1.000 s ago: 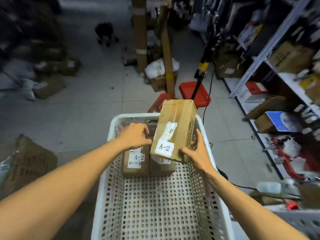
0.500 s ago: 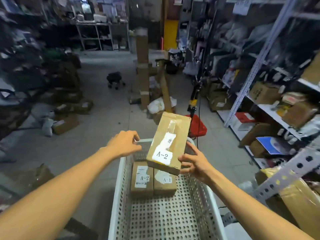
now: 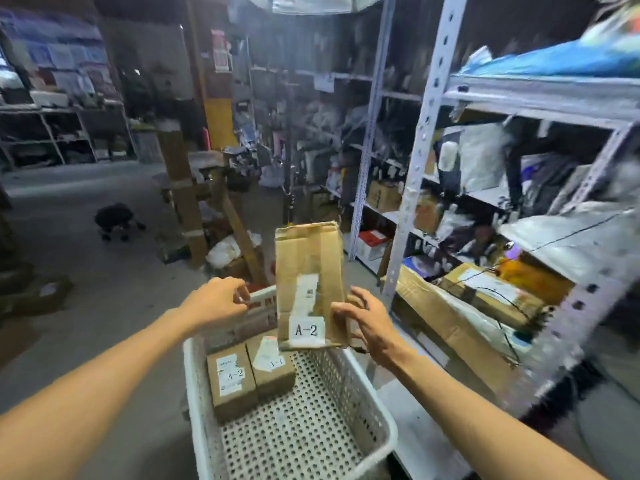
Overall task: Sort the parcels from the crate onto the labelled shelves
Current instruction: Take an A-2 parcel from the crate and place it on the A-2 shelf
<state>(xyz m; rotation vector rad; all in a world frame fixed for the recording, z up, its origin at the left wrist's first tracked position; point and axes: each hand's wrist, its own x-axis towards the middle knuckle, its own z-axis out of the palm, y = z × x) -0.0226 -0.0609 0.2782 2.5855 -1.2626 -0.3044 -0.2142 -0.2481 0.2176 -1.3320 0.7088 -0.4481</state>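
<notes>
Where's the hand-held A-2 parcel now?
Head view, centre: the parcel is upright over the crate's far end, gripped by the right hand, left hand beside it.

We've got the right grip (image 3: 370, 323) holding the A-2 parcel (image 3: 308, 268) upright over the crate (image 3: 189, 382); left grip (image 3: 218, 301) by the far rim, fingers (image 3: 240, 295) loosely curled, prob. empty. Two small boxes (image 3: 232, 384) lie inside; shelves (image 3: 417, 161) at right.
</notes>
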